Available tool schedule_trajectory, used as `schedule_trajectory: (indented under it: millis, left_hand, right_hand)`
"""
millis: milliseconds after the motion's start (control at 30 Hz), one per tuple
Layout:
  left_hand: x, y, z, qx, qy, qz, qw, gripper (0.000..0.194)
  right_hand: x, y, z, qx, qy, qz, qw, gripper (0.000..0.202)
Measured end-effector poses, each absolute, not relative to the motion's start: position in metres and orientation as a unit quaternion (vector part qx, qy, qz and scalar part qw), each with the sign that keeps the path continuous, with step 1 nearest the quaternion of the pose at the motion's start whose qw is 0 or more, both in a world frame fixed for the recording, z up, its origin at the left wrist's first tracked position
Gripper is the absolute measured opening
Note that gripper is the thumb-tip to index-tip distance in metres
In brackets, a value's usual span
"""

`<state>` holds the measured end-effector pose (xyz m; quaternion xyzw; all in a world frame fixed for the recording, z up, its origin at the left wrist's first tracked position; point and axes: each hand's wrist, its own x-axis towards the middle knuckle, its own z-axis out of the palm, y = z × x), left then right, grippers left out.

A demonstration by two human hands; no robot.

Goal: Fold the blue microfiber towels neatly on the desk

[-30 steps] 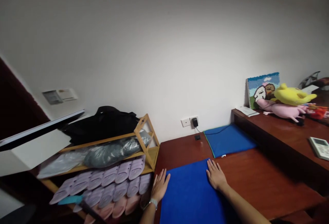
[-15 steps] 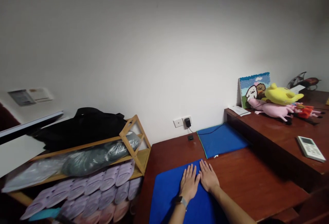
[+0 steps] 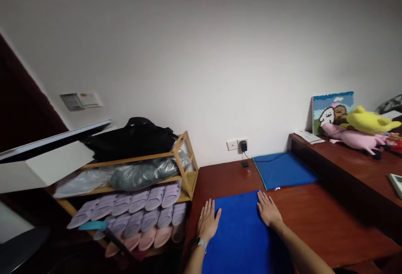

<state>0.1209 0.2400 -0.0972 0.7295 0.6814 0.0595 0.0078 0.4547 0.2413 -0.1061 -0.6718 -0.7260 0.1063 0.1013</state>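
A blue cloth (image 3: 240,232) lies spread flat on the reddish-brown wooden table (image 3: 301,219). My left hand (image 3: 208,221), with a watch (image 3: 201,243) on its wrist, rests flat at the cloth's left far corner, fingers stretched out. At the right far corner my right hand (image 3: 269,209) lies flat along the edge, its fingers extended too. Neither hand grips anything. Beyond them, near the wall, a second blue cloth (image 3: 284,170) with a green edge and a small white tag lies flat on the table.
A wooden rack (image 3: 188,182) on the left holds several purple slippers (image 3: 155,198) and a black bag (image 3: 132,140). A black plug (image 3: 244,145) sits in the wall socket. On the raised ledge at right are a pink plush toy (image 3: 351,136), a yellow plush toy (image 3: 367,120) and a picture (image 3: 333,108).
My left hand has slid left from the middle of the cloth to its left edge. My right hand stays near the right corner. The view has turned left.
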Motion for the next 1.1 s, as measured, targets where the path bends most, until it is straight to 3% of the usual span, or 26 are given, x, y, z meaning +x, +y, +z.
schedule_trajectory:
  millis: [900,1100]
  left_hand:
    - [0.115,0.25,-0.089,0.731,0.682,-0.003,-0.014,0.072]
    - [0.186,0.255,-0.071,0.788,0.611,0.069,-0.034,0.07]
  right_hand:
    - [0.449,0.245,-0.091,-0.689,-0.699,0.13,0.144,0.068]
    - [0.45,0.248,-0.09,-0.687,-0.699,0.14,0.142,0.068]
